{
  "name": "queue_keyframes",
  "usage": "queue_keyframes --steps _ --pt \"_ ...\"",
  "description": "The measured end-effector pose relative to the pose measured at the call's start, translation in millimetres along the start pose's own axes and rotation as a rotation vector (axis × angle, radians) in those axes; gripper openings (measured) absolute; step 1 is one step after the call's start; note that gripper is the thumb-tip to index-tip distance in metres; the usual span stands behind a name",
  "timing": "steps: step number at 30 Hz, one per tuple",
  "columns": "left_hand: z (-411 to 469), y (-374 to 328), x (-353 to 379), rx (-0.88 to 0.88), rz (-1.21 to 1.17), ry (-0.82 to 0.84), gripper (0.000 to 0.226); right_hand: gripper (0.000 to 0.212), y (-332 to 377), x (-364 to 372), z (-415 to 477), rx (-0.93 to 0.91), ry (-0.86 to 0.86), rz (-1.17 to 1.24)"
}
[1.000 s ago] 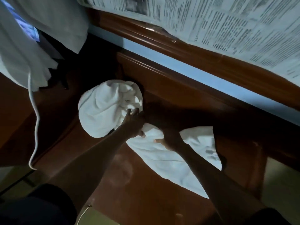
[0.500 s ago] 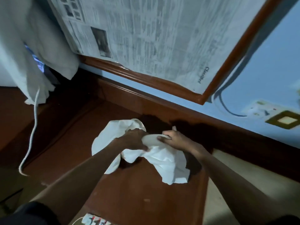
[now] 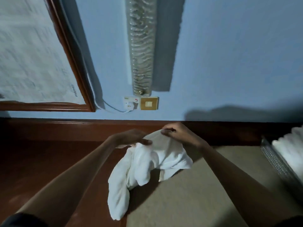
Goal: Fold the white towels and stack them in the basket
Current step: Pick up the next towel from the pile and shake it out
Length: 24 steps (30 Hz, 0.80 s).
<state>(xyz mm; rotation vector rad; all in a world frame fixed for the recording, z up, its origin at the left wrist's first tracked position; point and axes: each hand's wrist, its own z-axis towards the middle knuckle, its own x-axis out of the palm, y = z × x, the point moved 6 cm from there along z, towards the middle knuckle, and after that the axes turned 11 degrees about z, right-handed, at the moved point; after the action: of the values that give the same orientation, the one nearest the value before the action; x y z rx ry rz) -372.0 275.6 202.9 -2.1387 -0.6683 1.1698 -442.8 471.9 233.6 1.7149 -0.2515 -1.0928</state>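
Observation:
A crumpled white towel (image 3: 144, 164) hangs in the air between my two hands, above the edge of the brown wooden table (image 3: 41, 161). My left hand (image 3: 131, 136) grips its upper edge on the left. My right hand (image 3: 177, 133) pinches the same upper edge a little further right. The towel's lower end droops down toward me. At the far right stands a metal mesh basket (image 3: 277, 164) with white towels (image 3: 291, 149) inside it.
A blue wall (image 3: 229, 63) rises straight ahead, with a socket and switch plate (image 3: 141, 103) and a wood-framed board covered in newspaper (image 3: 32, 63) at the left. Beige floor (image 3: 188, 202) lies to the right of the table.
Both hands have lifted the towel off the table and carried it to the right. The view has swung right with them, and the basket has come into sight.

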Motion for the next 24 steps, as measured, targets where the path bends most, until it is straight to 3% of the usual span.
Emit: queue_keyframes --steps 7,9,13,20,24 --pt "59 -154 37 0.208 0.389 -0.168 0.052 0.025 -32 -130 -89 0.053 -0.281 -0.052" --pt "66 -187 39 0.241 0.374 -0.189 0.04 0.016 -35 -153 -106 0.046 -0.372 -0.013" --pt "78 -237 35 0.284 0.268 -0.23 0.029 0.015 -28 -192 -125 -0.026 -0.484 0.031" --pt "92 -302 12 0.354 -0.188 -0.085 0.025 0.019 3 -263 -133 -0.086 -0.635 -0.034" --pt "99 -336 -9 0.46 -0.175 -0.128 0.024 0.023 13 -286 -126 -0.093 -0.691 -0.089"
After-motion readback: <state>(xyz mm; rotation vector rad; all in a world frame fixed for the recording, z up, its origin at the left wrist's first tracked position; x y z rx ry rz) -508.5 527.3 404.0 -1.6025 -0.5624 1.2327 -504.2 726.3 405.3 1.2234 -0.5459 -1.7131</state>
